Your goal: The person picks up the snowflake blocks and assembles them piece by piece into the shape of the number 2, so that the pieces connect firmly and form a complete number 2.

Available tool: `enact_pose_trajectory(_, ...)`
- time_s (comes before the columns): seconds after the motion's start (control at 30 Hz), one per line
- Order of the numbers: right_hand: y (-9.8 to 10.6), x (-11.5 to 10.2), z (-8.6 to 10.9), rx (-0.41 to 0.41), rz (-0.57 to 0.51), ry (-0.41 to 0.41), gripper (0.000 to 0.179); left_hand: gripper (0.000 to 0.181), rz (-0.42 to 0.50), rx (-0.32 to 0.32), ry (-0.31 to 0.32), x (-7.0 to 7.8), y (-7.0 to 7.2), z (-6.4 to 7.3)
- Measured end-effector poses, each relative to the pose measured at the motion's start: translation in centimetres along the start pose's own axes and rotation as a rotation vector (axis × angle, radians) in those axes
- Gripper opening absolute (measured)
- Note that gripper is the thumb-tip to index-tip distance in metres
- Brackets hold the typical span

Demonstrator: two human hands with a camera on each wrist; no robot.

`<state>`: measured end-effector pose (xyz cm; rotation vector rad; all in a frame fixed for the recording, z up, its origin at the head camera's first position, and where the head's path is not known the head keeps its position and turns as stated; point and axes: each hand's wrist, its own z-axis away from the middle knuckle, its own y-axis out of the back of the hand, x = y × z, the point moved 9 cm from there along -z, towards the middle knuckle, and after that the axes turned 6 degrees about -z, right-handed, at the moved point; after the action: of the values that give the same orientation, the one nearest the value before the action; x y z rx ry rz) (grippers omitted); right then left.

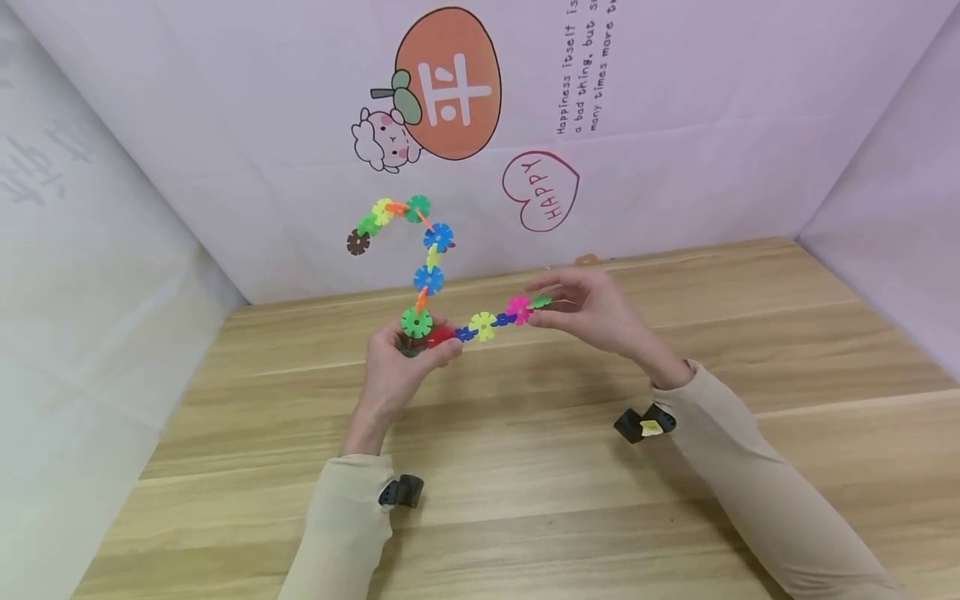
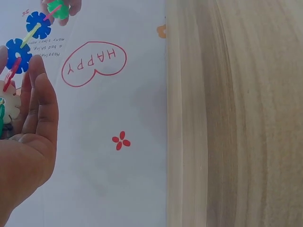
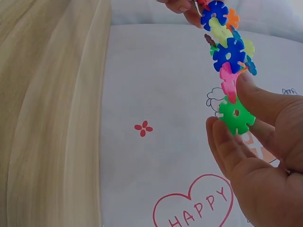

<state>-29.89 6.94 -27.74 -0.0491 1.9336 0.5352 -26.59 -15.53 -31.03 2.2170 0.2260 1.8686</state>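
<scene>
A chain of notched plastic snowflake discs (image 1: 429, 280) in mixed colours is held up above the table by both hands. My left hand (image 1: 392, 371) grips its middle, thumb by a red disc (image 1: 441, 336) and a green disc (image 1: 416, 323) just above. From there the chain rises and hooks left to a brown end disc (image 1: 358, 242). My right hand (image 1: 592, 312) pinches the other end, a green disc (image 3: 236, 115) joined to a pink disc (image 3: 229, 78). Between the hands run blue discs (image 2: 38, 25) and a yellow disc (image 1: 483, 326). Palm and fingers partly hide the discs at my left hand.
The wood-grain table (image 1: 510, 475) lies below. A white printed cloth (image 1: 285, 158) stands behind it, with an orange drawing and a red heart. Pale cloth walls (image 1: 82, 275) close off both sides. Black wrist mounts (image 1: 402, 491) are on both sleeves.
</scene>
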Motion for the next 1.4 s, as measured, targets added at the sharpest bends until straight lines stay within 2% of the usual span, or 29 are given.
enact_pose_trajectory(0.13,-0.4,-0.1,0.0,-0.020,0.001,0.015,0.029,0.033,-0.007,-0.003,0.002,-0.2,-0.2,0.1)
enact_pose_trajectory(0.3,-0.4,-0.1,0.1,0.003,-0.001,0.028,0.024,0.035,-0.014,-0.006,-0.002,-0.3,-0.5,0.1)
enact_pose_trajectory(0.53,-0.2,-0.4,0.2,0.015,-0.011,0.036,0.024,0.040,-0.008,-0.014,0.002,-0.2,-0.6,0.1)
enact_pose_trajectory(0.73,-0.2,-0.4,0.3,0.025,-0.007,0.022,0.024,0.036,0.008,-0.022,0.001,-0.2,-0.7,0.0)
enact_pose_trajectory(0.87,-0.2,-0.3,0.3,0.033,0.009,0.015,0.023,0.037,0.014,-0.024,-0.014,-0.3,-0.8,0.0)
enact_pose_trajectory(1.1,-0.3,-0.4,0.2,0.043,0.022,0.030,0.022,0.056,0.034,-0.041,-0.067,0.0,-1.0,0.0)
enact_pose_trajectory(1.3,-0.3,-0.4,0.2,0.043,0.018,0.022,0.020,0.045,0.090,-0.064,-0.102,0.3,-1.4,0.0)
enact_pose_trajectory(1.4,-0.2,-0.4,0.2,0.043,0.002,0.021,0.018,0.047,0.101,-0.065,-0.106,0.4,-1.5,0.1)
